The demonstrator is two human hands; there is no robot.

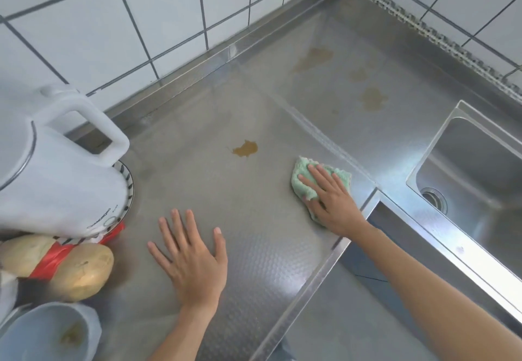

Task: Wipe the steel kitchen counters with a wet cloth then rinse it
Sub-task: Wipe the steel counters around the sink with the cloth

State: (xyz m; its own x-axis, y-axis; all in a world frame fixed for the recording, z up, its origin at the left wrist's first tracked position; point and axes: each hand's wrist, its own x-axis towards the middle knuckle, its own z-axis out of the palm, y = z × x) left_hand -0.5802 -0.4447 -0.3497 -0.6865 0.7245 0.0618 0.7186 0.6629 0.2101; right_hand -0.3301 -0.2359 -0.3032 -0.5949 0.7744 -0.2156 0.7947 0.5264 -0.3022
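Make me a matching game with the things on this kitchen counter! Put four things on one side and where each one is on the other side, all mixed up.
Things:
1. crumpled green cloth
2. dark brown spill
3. white plastic kettle
4. round steel drain

Places:
A. in the bottom of the steel sink
B. under the right hand
C. at the left edge, standing on a striped plate
D. on the bare steel counter, apart from both hands

Pairs: 1-B, 2-D, 3-C, 4-A
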